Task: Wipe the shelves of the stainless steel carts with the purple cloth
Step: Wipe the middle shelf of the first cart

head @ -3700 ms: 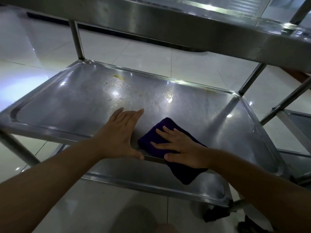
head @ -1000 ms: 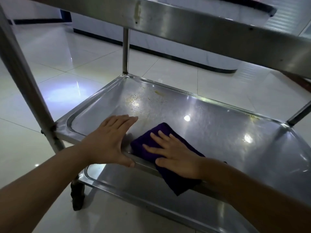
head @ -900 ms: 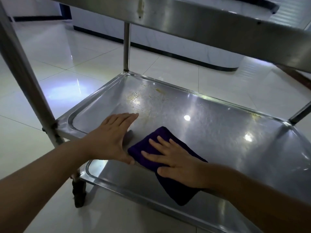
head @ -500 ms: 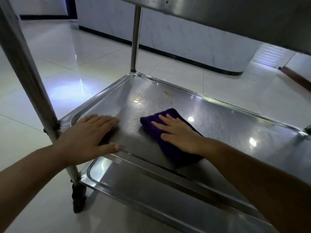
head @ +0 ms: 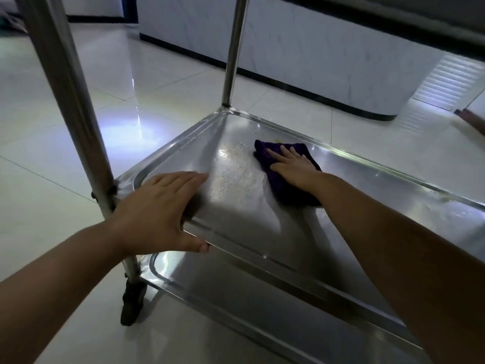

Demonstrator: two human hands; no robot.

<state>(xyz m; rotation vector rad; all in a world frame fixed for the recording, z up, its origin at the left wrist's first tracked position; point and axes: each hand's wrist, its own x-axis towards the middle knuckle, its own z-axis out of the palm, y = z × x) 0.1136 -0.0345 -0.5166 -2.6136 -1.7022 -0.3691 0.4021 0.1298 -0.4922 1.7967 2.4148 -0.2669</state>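
The left hand (head: 160, 211) lies flat on the near rim of the shelf (head: 236, 206), fingers spread - likely to steady the cart; the right hand (head: 294, 166) presses the cloth (head: 286, 190) flat, fingers straight, at the far side beside yellowish stains (head: 231, 166) - the cloth lies under this palm.

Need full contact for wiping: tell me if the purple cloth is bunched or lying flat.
Flat. The purple cloth lies spread on the shelf under the right hand, whose fingers are straight.
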